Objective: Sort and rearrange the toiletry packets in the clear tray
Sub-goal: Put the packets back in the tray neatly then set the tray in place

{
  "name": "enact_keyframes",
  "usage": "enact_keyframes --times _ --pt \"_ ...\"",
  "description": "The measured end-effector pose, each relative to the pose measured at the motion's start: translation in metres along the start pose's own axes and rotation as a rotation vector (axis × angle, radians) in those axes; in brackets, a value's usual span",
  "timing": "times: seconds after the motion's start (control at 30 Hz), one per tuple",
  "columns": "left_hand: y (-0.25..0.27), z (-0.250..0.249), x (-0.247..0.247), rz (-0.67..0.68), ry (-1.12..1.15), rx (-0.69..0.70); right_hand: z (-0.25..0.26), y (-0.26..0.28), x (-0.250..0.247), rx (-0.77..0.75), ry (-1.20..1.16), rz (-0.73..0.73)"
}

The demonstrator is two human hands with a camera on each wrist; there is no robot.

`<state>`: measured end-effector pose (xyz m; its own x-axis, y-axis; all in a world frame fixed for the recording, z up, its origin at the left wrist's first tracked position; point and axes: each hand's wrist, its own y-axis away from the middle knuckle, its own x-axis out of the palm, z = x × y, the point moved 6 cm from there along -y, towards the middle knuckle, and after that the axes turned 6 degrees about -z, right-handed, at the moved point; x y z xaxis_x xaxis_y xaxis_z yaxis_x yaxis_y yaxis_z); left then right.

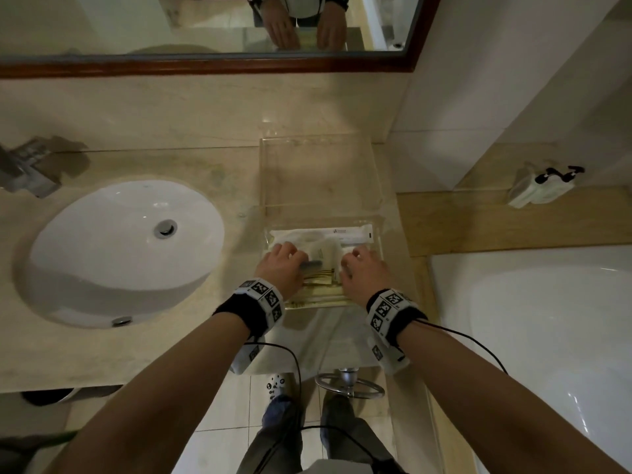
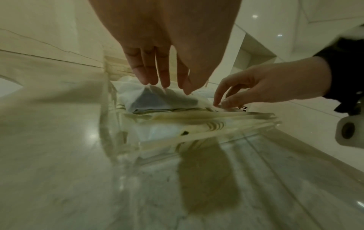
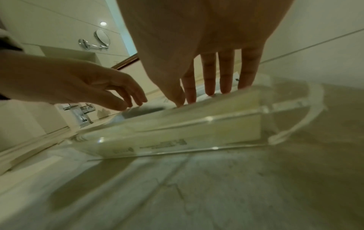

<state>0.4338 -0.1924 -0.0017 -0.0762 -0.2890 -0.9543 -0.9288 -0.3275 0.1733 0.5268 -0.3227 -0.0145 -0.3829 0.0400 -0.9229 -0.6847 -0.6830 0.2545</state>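
The clear tray (image 1: 263, 172) stands on the marble counter to the right of the sink. Its far half holds nothing; several toiletry packets lie in its near half. A long white packet (image 1: 342, 234) lies across the back of the pile. Cream packets with gold lines (image 1: 319, 280) lie in front. My left hand (image 1: 294, 258) rests its fingertips on a white translucent packet (image 2: 157, 99) with a dark item inside. My right hand (image 1: 349, 265) sets straight fingers (image 3: 208, 84) on the cream packets (image 3: 197, 124) at the right. Neither hand visibly grips anything.
A white sink (image 1: 119, 251) lies to the left, with a metal faucet (image 1: 27, 169) behind it. A bathtub (image 1: 547, 336) is at the right. A white pump bottle (image 1: 537, 186) lies on the wooden ledge. The counter's front edge is just below my wrists.
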Motion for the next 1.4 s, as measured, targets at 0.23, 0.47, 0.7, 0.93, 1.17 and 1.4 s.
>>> enact_keyframes --times 0.23,0.47,0.7,0.93,1.17,1.4 --pt "-0.020 -0.003 0.012 0.082 -0.085 0.039 -0.010 -0.007 -0.002 0.096 0.009 -0.046" --pt "-0.028 0.000 0.021 0.094 -0.135 0.016 -0.006 -0.019 0.009 0.186 0.055 -0.058" --pt "-0.030 -0.003 0.021 0.081 -0.167 0.041 -0.015 -0.013 0.007 0.158 0.008 -0.114" --pt "-0.025 0.002 0.016 0.047 -0.120 0.019 -0.013 -0.013 0.010 0.196 -0.047 -0.104" --pt "-0.026 0.004 0.017 0.060 -0.118 0.027 -0.014 -0.018 0.012 0.267 -0.138 -0.111" --pt "-0.033 0.013 0.004 0.016 0.032 -0.001 0.013 -0.010 0.008 0.058 -0.024 -0.085"
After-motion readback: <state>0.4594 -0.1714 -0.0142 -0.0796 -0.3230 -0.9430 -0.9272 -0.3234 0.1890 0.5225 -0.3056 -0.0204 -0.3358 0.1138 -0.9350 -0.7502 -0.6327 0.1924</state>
